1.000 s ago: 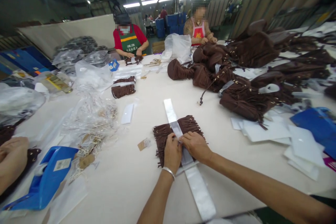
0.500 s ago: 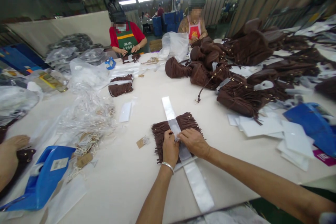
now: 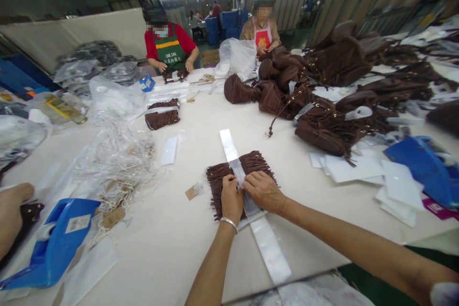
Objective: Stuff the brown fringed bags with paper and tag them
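Note:
A brown fringed bag (image 3: 219,178) lies flat on the table in front of me. A pale, translucent plastic strip (image 3: 271,248) runs lengthwise under and past it, with its far end (image 3: 226,139) sticking out beyond the bag. More of the clear plastic lies over the bag's middle. My left hand (image 3: 232,201), with a bracelet at the wrist, pinches this plastic at the centre. Close against it, my right hand (image 3: 263,192) has its fingers bent and pressed on the same plastic. The fingertips partly hide what they grip. A brown tag (image 3: 194,191) lies left of the bag.
Brown bags (image 3: 319,119) are heaped at the right, near white sheets (image 3: 353,170) and a blue tape dispenser (image 3: 425,167). Another blue dispenser (image 3: 68,234) and a co-worker's hand (image 3: 17,196) are at left, by clear bags (image 3: 114,148). Two people work across the table; a wrapped bag (image 3: 162,114) lies there.
The view has shifted slightly. Both hands stay at the middle of the bag, pinching the plastic, with hardly any visible movement. The co-worker across has moved their hands slightly apart.

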A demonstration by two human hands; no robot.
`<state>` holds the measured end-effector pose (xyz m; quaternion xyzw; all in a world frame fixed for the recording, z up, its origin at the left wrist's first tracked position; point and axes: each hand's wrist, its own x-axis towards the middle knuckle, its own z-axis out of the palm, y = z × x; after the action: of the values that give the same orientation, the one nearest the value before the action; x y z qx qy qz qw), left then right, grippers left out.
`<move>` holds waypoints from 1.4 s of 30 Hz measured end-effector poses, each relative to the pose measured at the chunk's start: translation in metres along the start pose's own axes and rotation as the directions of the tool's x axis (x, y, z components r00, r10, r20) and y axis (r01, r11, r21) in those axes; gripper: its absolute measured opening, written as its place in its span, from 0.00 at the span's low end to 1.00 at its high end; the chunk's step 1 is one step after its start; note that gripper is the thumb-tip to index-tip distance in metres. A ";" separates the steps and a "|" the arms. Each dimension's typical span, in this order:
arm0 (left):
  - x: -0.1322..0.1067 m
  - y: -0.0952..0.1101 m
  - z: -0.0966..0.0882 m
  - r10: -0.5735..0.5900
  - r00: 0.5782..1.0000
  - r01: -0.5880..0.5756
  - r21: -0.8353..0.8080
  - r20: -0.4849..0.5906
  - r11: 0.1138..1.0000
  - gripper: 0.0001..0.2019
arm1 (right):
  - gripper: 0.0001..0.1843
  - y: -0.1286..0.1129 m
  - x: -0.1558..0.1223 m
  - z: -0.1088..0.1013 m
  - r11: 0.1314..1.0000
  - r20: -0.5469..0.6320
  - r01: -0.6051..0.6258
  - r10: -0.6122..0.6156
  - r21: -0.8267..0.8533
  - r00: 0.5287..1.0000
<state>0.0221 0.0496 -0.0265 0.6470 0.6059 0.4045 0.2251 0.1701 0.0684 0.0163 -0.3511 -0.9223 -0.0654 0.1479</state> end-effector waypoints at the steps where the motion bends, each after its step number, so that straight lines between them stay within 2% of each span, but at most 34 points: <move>1: 0.000 0.000 0.001 0.000 1.000 0.000 0.002 -0.002 1.000 0.09 | 0.09 0.000 0.000 0.000 1.000 -0.001 0.005 -0.005 -0.002 1.000; 9: -0.001 -0.003 0.005 -0.017 1.000 0.017 0.030 -0.021 0.999 0.13 | 0.10 0.000 -0.002 0.010 0.995 0.031 0.095 -0.095 -0.003 0.995; 21: -0.002 0.002 0.004 -0.045 0.998 0.047 0.039 -0.050 0.998 0.23 | 0.09 -0.002 -0.003 0.010 0.997 0.187 0.078 -0.082 0.025 0.979; 24: -0.003 0.008 0.001 -0.064 0.998 0.066 0.131 -0.022 0.989 0.27 | 0.09 -0.002 -0.005 0.012 0.997 0.179 0.072 -0.076 0.026 0.981; 27: -0.002 0.011 -0.001 -0.080 0.997 0.074 0.233 0.017 0.970 0.21 | 0.10 -0.001 -0.007 0.013 0.996 0.140 0.085 -0.089 0.035 0.986; 31: 0.001 0.012 -0.001 -0.083 0.996 0.073 0.266 0.029 0.961 0.13 | 0.10 0.000 -0.009 0.015 0.992 0.082 0.115 -0.119 0.048 0.990; 42: 0.006 0.009 0.003 -0.086 0.996 0.087 0.288 -0.016 0.954 0.13 | 0.07 0.002 -0.009 0.021 0.989 0.104 0.145 -0.145 0.009 0.984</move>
<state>0.0292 0.0541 -0.0193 0.6451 0.6865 0.3026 0.1450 0.1729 0.0694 -0.0066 -0.2858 -0.9519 -0.0569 0.0947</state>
